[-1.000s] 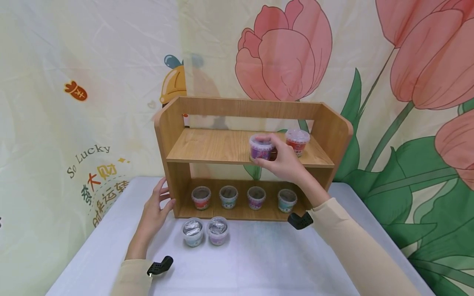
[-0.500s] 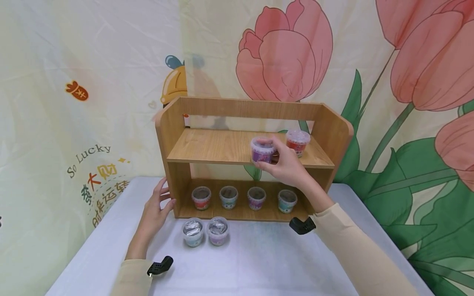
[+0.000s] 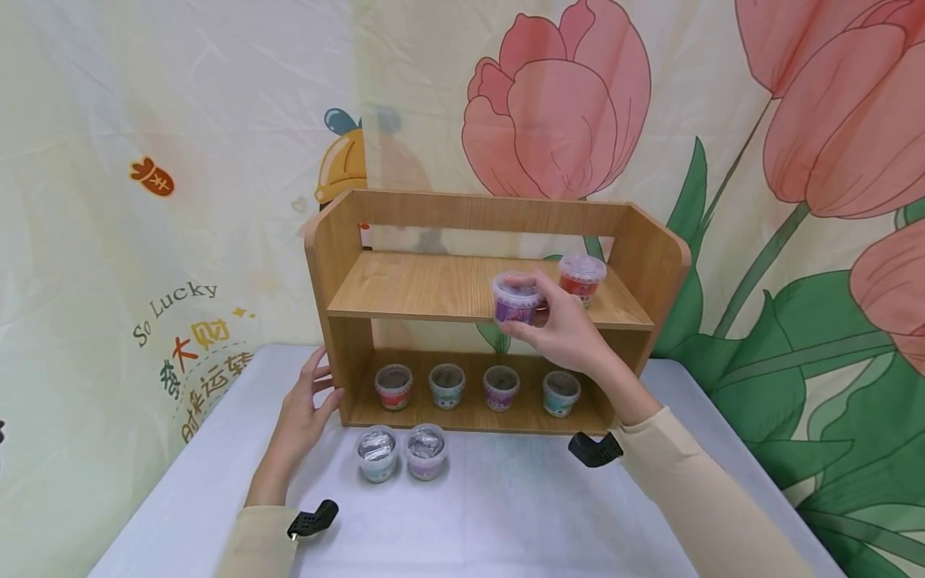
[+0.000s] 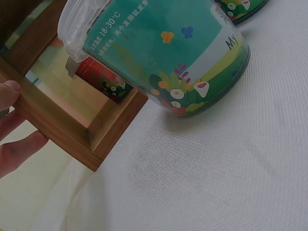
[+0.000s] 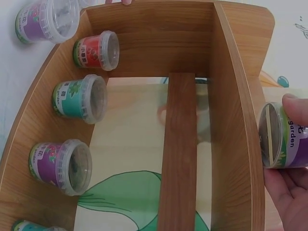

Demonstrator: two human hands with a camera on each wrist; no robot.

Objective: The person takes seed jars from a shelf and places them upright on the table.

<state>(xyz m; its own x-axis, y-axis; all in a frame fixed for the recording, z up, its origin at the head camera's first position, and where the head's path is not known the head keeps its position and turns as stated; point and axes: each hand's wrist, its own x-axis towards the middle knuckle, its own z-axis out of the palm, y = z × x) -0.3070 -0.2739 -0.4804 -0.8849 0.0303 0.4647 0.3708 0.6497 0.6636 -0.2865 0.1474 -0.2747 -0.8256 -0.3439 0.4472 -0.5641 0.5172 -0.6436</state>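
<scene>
My right hand [image 3: 567,331] grips a purple-labelled plastic cup [image 3: 515,308] with a clear lid, thumb on the near side and fingers over its rim. That cup is at the front edge of the upper board of a wooden shelf [image 3: 412,285]; in the right wrist view its base [image 5: 271,137] is beside the board's edge, and I cannot tell whether they touch. A red-labelled cup [image 3: 581,281] stands behind it to the right. With loosely bent fingers, my left hand [image 3: 302,413] rests against the shelf's left side panel.
On the lower board stand a red cup [image 3: 393,393], a teal cup [image 3: 446,392], a purple cup [image 3: 501,393] and another teal cup [image 3: 560,398]. Two foil-topped cups, one teal [image 3: 376,461] and one purple [image 3: 425,459], sit on the white tablecloth [image 3: 499,514] before the shelf.
My right hand has shifted slightly right and down with the purple cup, towards the upper board's front edge. The left hand has stayed at the side panel.
</scene>
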